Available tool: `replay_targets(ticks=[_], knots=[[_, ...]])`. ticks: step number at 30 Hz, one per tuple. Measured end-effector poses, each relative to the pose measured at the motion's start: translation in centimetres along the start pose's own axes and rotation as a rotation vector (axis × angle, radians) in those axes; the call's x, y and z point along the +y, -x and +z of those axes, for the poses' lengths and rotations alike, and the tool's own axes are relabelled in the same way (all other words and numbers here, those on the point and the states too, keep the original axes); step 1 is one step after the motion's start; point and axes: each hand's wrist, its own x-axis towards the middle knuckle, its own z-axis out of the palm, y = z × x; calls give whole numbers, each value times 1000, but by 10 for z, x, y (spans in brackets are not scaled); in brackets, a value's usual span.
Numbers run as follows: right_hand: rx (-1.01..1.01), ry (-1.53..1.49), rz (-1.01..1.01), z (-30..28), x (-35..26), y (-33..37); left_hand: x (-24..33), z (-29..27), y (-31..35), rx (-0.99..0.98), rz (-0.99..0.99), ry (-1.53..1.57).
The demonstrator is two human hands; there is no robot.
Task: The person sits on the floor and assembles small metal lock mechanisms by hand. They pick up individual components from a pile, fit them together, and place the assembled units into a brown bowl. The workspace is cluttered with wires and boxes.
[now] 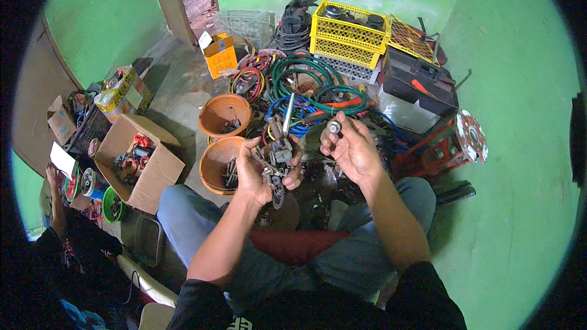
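My left hand (251, 178) cups a handful of greasy metal parts (280, 156), its fingers curled round them. A long, shiny tapered metal piece (289, 113) sticks up from that handful, and small ring-like pieces hang below it by the fingers. To the right, my right hand (356, 151) is raised and pinches a small round metal socket-like piece (334, 127) between thumb and fingers, its round end facing me. The two hands are apart, above my knees. Two orange-brown bowls (211, 115) with metal bits inside stand just left of the left hand.
Green, blue and red hoses (306, 68) lie coiled beyond my hands. Yellow crates (346, 47) and a black toolbox (422, 79) stand behind. A red metal stand (435, 145) is at the right wall. An open cardboard box (160, 178) and another person's arm (56, 205) are left.
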Motion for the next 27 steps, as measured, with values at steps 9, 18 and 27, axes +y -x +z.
replay_targets(ticks=[9,18,27], knots=[[-129,-68,-52,6,-7,4,1,0,2,32,16,10],[-124,-47,-77,5,-8,2,3,0,0,27,10,19],[149,211,21,-1,11,-13,24,-4,11,135,178,33]])
